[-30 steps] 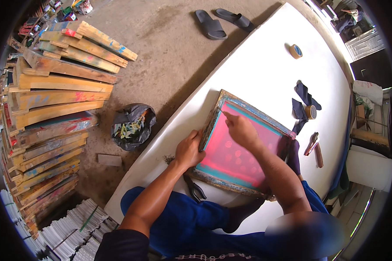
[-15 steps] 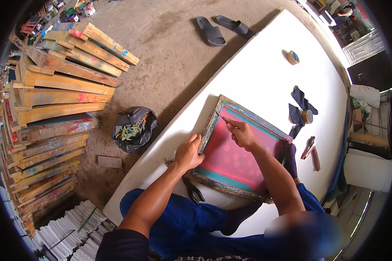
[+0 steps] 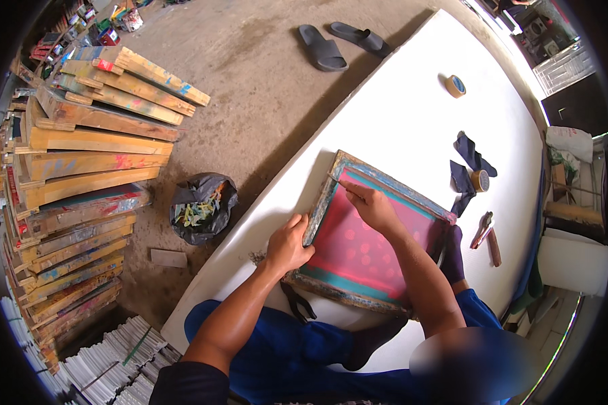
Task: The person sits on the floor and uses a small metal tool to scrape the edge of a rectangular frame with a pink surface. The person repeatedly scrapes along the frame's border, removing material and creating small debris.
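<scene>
A silk-screen frame point(image 3: 395, 181) with worn, paint-stained wooden sides and pink mesh bordered in teal lies tilted across my lap, over the white surface. My left hand point(image 3: 289, 244) is closed round its left side. My right hand point(image 3: 373, 206) pinches a thin, dark, pointed tool point(image 3: 334, 178) whose tip reaches the frame's upper left side; its exact kind is unclear. Next to the frame's lower left corner lies a black tool with two curved handles point(image 3: 298, 302), like pliers, partly hidden under the frame.
A white padded surface point(image 3: 398, 115) bears tape rolls point(image 3: 455, 86), dark cloth strips point(image 3: 461, 178) and a folding knife-like tool point(image 3: 482, 231). Stacked wooden frames point(image 3: 101, 142) stand at left. A black bag of scraps point(image 3: 203, 208) and black slippers point(image 3: 323, 48) are on the floor.
My right hand and the thin tool have shifted slightly left along the frame's upper left side. My left hand keeps its hold; the whole view has moved a little.
</scene>
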`<state>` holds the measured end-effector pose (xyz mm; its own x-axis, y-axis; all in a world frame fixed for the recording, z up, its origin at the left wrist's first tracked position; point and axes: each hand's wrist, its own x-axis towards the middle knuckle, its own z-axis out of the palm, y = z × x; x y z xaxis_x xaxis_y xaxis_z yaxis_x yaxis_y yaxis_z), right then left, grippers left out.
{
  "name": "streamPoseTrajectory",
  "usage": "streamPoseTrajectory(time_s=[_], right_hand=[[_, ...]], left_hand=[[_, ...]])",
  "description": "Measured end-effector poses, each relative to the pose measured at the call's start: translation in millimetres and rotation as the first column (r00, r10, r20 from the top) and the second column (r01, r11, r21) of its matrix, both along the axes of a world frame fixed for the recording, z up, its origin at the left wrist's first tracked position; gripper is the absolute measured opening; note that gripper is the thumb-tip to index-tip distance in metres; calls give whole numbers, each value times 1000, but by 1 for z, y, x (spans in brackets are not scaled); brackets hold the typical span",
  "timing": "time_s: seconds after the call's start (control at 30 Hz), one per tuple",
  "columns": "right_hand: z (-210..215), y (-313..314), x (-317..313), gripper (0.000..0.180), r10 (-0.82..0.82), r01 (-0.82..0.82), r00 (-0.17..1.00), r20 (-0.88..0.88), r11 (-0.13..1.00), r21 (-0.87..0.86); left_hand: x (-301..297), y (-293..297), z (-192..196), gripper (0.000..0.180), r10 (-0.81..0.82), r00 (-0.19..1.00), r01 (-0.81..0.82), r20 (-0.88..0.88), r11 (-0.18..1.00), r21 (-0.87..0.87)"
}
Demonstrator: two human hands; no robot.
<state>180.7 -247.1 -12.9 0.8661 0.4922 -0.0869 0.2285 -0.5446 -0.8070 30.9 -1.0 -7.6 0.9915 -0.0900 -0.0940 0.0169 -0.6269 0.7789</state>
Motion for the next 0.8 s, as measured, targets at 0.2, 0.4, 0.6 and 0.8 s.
streamPoseTrajectory(time_s=[0.2,0.4,0.6,0.8], right_hand=[[57,21,-4,44,-210,161,897,-390,975,-155],[62,24,-17,39,-142,146,989,34,958,-247],[74,34,-17,38,-136,139,990,36,916,-375],[96,62,-18,42,-3,27,999,35,699,-714]], left_hand=[[-5,3,-9,74,54,997,-53,57,998,-17],[-4,2,-7,72,50,996,-49,73,999,-18],[-5,4,-9,77,27,999,-27,35,1000,2],[-7,2,-12,78,35,998,-36,57,999,12]])
